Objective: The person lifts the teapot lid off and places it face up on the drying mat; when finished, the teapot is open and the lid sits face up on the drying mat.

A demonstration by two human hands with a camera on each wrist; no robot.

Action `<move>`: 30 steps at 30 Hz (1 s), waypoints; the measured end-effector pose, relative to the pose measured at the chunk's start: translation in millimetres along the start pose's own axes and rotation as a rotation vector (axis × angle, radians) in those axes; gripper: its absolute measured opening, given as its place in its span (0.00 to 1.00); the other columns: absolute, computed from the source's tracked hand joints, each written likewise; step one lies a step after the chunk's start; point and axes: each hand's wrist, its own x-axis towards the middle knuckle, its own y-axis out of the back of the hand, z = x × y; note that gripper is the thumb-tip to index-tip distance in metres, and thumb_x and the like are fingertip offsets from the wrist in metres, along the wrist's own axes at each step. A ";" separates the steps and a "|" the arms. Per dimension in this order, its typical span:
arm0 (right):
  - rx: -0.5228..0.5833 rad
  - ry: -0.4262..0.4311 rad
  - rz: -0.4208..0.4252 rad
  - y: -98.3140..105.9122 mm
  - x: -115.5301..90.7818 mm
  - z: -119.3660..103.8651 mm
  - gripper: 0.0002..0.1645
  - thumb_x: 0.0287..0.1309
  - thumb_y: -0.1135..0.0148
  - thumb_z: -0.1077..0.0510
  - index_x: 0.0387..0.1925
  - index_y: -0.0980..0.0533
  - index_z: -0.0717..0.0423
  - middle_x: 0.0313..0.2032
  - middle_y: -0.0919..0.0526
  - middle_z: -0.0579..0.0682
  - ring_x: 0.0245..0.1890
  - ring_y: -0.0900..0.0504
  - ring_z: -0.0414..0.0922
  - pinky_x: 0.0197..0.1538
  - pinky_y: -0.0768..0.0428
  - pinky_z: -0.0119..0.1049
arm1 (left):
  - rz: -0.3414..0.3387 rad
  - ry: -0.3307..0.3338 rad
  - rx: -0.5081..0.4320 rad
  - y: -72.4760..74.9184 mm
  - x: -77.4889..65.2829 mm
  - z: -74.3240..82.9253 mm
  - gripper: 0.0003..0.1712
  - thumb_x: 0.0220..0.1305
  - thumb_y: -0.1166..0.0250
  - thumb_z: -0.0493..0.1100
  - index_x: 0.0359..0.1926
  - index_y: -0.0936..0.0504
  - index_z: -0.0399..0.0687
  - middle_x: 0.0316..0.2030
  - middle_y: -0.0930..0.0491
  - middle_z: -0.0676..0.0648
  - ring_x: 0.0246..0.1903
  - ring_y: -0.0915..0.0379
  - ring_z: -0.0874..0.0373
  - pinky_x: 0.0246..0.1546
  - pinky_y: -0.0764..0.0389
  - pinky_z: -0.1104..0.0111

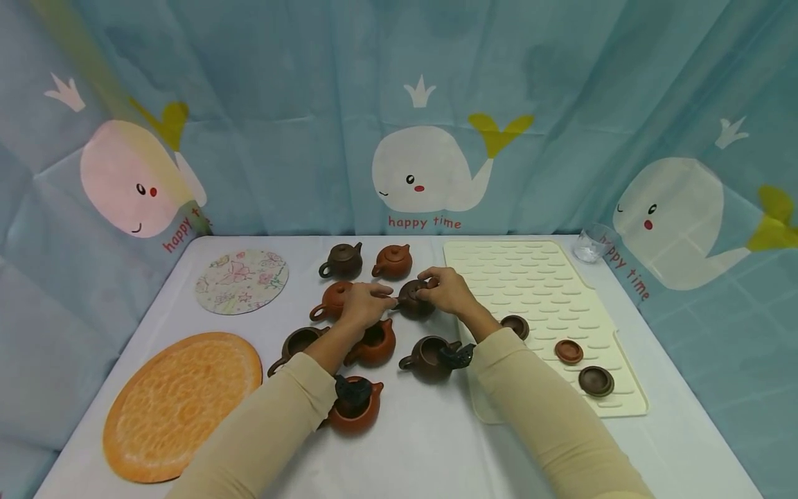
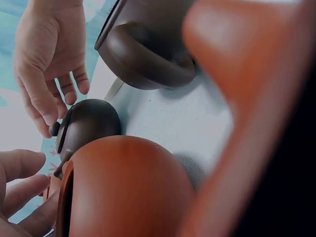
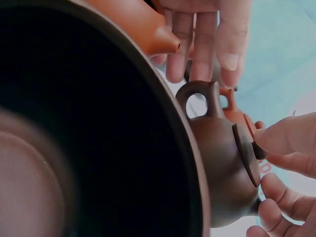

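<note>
Dark teapot, pinched at the knob by right fingers in the right wrist view, a pinch unclear from the head; straight left fingers beside the handle

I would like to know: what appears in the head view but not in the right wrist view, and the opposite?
Only the head view: the clear cup, the floral round mat, the orange round mat and three loose lids.

Only the right wrist view: the open handle loop of the dark teapot and the knob of its lid, which I cannot make out in the head view.

Both: the left hand, the right hand at that lid, the dark teapot and orange-brown teapots.
</note>
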 end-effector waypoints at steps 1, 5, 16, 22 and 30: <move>-0.019 0.005 0.005 -0.5 0.1 -0.2 0.19 0.53 0.32 0.61 0.48 0.20 0.60 0.29 0.21 0.52 0.27 0.24 0.47 0.29 0.26 0.37 | -0.006 0.011 -0.005 -0.1 -0.1 0.1 0.17 0.60 0.31 0.41 0.51 0.15 0.45 0.55 0.24 0.45 0.57 0.34 0.49 0.56 0.33 0.53; -0.072 0.017 0.013 -1.1 0.9 -1.3 0.16 0.53 0.32 0.61 0.45 0.18 0.59 0.29 0.21 0.51 0.29 0.24 0.47 0.31 0.25 0.38 | -0.024 0.040 -0.021 -0.6 1.4 2.1 0.17 0.60 0.31 0.41 0.51 0.15 0.45 0.56 0.25 0.46 0.58 0.35 0.49 0.56 0.33 0.54; -0.198 0.109 0.024 -1.9 2.8 -1.2 0.09 0.56 0.33 0.60 0.39 0.16 0.58 0.35 0.17 0.52 0.38 0.20 0.49 0.42 0.23 0.43 | -0.056 0.023 0.007 -2.9 5.5 4.6 0.13 0.59 0.30 0.39 0.46 0.14 0.44 0.53 0.23 0.45 0.48 0.28 0.50 0.44 0.26 0.59; -0.211 0.137 0.023 -1.1 1.3 -3.0 0.08 0.58 0.34 0.60 0.39 0.17 0.59 0.36 0.20 0.52 0.38 0.21 0.49 0.42 0.24 0.43 | -0.044 0.019 0.031 -3.6 6.0 5.4 0.12 0.58 0.30 0.38 0.44 0.13 0.45 0.54 0.24 0.44 0.53 0.32 0.49 0.48 0.27 0.58; -0.145 0.130 0.061 2.0 -2.6 -4.6 0.08 0.61 0.36 0.58 0.37 0.17 0.59 0.30 0.17 0.48 0.32 0.20 0.45 0.38 0.23 0.42 | -0.040 0.030 0.022 -4.2 7.4 5.6 0.10 0.58 0.31 0.37 0.42 0.12 0.44 0.51 0.22 0.45 0.43 0.28 0.51 0.37 0.26 0.64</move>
